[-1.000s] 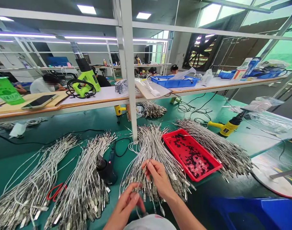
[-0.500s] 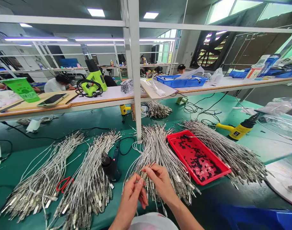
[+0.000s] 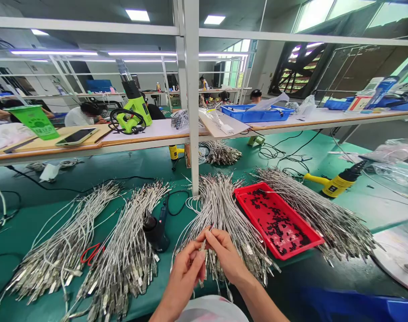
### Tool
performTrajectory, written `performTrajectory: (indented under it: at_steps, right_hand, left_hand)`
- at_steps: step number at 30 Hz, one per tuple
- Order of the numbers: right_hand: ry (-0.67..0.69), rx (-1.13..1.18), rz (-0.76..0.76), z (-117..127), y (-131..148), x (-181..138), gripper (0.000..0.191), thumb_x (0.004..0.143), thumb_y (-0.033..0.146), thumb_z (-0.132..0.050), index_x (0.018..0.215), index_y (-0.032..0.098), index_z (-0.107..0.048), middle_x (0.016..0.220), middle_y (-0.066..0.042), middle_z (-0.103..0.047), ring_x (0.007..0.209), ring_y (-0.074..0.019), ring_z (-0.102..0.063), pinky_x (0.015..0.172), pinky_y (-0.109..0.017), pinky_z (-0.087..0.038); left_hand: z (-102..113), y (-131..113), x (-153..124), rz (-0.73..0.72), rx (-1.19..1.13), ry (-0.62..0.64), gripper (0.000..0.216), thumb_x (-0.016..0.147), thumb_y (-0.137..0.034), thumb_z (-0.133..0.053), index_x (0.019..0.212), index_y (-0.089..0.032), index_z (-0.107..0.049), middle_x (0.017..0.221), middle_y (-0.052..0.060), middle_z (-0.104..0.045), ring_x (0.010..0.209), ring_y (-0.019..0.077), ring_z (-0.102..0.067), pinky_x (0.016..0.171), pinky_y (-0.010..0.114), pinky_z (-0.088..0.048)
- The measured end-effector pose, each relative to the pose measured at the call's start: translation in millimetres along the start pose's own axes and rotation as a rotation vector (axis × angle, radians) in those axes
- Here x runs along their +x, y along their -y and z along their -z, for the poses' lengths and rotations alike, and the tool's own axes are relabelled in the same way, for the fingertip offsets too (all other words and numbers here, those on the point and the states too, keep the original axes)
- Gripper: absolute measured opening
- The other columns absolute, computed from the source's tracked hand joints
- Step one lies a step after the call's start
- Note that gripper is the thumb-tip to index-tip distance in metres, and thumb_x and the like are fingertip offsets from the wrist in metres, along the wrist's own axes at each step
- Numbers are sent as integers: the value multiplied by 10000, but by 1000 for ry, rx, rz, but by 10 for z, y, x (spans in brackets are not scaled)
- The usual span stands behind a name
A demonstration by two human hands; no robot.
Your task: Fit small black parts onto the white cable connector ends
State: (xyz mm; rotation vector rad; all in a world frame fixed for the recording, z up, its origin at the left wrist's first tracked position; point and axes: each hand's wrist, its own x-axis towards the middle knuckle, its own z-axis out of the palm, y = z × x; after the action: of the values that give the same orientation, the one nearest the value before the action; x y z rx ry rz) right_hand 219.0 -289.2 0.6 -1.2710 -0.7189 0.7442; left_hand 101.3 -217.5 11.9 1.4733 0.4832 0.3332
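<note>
My left hand (image 3: 187, 267) is closed in a pinch around a thin USB cable (image 3: 203, 246), whose metal plug end shows below the fingers. Touching it at the fingertips, my right hand (image 3: 225, 256) pinches the cable's other end, where a small dark tip sticks up. Whether a black part sits on that tip is too small to tell. Both hands are over the front of a bundle of grey-white cables (image 3: 217, 201) with metal plugs toward me. Just right of this bundle lies a red tray (image 3: 313, 241) holding scattered small black pieces.
More cable bundles (image 3: 130, 232) lie to the left, with a black heat gun (image 3: 156, 235) beside them. A yellow heat gun (image 3: 338, 184) rests behind the right-hand bundle (image 3: 311, 210). A white post (image 3: 192, 134) and a shelf (image 3: 150, 141) stand ahead. People work in the background.
My hands have drawn closer together at the fingertips, and the cable between them shows more clearly. The view has shifted slightly; the bundles and tray have stayed put.
</note>
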Motion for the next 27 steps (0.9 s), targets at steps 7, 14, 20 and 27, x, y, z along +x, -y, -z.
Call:
performTrajectory:
  at_steps: [7, 14, 20, 27]
  right_hand:
    - [10, 27, 60, 8, 14, 43, 299, 858, 388, -608, 671, 158, -647, 680, 1, -585, 661, -122, -496, 655, -245, -393]
    - [-106, -66, 147, -15, -22, -4, 322, 860, 354, -595, 602, 162, -584, 632, 23, -507, 606, -114, -445, 597, -245, -346]
    - [-190, -65, 176, -21, -36, -60, 306, 868, 341, -583, 613, 174, -562, 646, 22, -499, 626, -122, -442, 616, -255, -350]
    - [-170, -30, 173, 32, -37, -105, 305, 864, 341, -576, 615, 183, -498, 659, 32, -456, 636, -116, -416, 629, -257, -353]
  left_hand:
    - [15, 32, -7, -36, 131, -98, 315, 888, -447, -508, 831, -142, -564, 485, -73, -405, 456, 75, -316, 456, 185, -245]
    - [10, 3, -50, -49, 183, -104, 300, 884, -426, -516, 775, -148, -542, 570, -81, -268, 516, 78, -219, 470, 197, -178]
    - [-46, 34, -81, 0, 100, -72, 326, 883, -478, -502, 814, -159, -520, 575, -90, -212, 508, 76, -163, 455, 194, -135]
    - [-128, 9, -46, 33, 67, -23, 393, 853, -514, -521, 1048, -173, -522, 623, -30, -538, 482, 100, -405, 432, 179, -270]
